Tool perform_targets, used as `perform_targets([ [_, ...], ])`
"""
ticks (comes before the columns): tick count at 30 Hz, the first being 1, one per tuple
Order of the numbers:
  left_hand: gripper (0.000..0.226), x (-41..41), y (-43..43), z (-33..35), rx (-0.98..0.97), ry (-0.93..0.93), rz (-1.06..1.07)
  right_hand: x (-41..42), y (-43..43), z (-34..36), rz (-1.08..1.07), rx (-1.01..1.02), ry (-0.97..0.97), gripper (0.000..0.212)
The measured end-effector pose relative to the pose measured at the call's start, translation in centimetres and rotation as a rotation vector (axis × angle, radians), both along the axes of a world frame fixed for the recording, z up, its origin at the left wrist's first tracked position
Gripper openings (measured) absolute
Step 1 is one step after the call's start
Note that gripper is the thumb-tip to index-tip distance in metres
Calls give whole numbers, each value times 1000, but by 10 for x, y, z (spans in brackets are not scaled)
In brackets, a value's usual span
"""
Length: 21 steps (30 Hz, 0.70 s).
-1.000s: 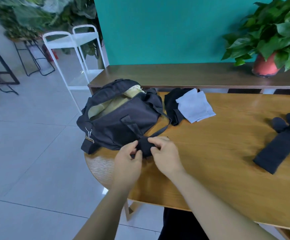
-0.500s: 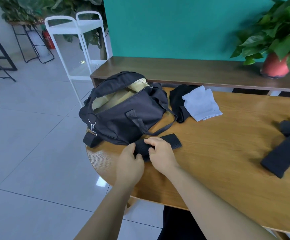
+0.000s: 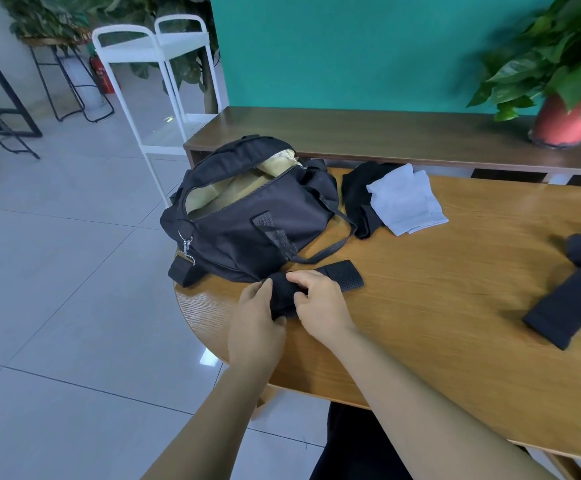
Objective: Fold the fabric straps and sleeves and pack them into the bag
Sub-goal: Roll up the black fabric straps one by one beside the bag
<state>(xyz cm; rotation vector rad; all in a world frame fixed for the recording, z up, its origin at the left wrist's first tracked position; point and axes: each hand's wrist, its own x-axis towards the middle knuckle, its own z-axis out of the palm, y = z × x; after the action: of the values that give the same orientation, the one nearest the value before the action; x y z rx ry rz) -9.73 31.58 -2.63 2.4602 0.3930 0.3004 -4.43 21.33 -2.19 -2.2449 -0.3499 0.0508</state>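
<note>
- Currently left hand (image 3: 254, 327) and right hand (image 3: 320, 303) both grasp the near end of a black perforated fabric strap (image 3: 342, 277), fingers curled round it.
- Strap's far end lies flat on the wooden counter (image 3: 438, 306), just beside the open black fabric duffel bag (image 3: 247, 230).
- Pale grey folded sleeve (image 3: 403, 199) lies right of the bag.

Single head-worn, wide-angle view. The camera looked forward and down from above the rounded near end of the table (image 3: 438, 306), with both forearms running up from the bottom edge. The left hand (image 3: 254, 327) and right hand (image 3: 320, 303), gripping a strap (image 3: 342, 277), sat closest, just below centre, with the bag (image 3: 247, 233) directly beyond them. Tiled floor (image 3: 57, 271) filled the left side. A green wall (image 3: 351, 46) and a potted plant (image 3: 559, 64) closed the far top.
</note>
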Motion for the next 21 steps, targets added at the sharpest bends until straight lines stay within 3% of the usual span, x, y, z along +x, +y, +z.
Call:
perform_targets([
  [9, 69, 3, 4, 1, 85, 36, 20, 1, 0, 1, 1, -12, -29, 43],
  [14, 68, 4, 0, 11, 237, 26, -23, 1, -11, 5, -21, -32, -84, 43],
  [17, 62, 8, -13, 17, 386, -8, -96, -3, -26, 13, 2, -192, -187, 47],
  [21, 64, 15, -37, 16, 525, 24, -214, -10, -55, 21, 58, -582, -315, 62],
])
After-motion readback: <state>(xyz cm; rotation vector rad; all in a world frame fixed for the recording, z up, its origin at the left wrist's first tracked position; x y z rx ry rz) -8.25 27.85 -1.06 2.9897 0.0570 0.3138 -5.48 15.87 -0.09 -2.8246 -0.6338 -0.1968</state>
